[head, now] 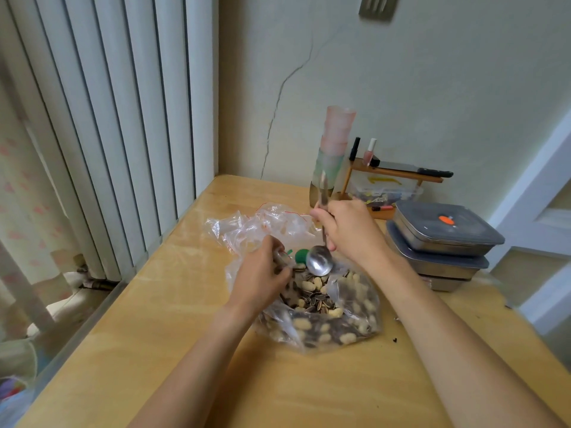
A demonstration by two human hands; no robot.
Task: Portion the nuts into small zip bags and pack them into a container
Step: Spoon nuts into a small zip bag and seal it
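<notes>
A large clear plastic bag (349, 322) full of peanuts and striped sunflower seeds lies open on the wooden table (154, 319). My left hand (262, 276) grips the bag's left rim and holds the mouth open. My right hand (349, 230) holds a metal spoon (319, 264) upright by its handle, bowl down just above the nuts. Crumpled small zip bags (256, 223) with red seal lines lie behind the big bag. Stacked metal containers with grey lids (445, 239) stand at the right.
A stack of pink and green plastic cups (333, 149) stands at the back by the wall. Beside it a small wooden shelf (398, 174) carries a knife and nail polish bottles. A green object (301, 254) lies behind the spoon. The table's left edge borders vertical blinds.
</notes>
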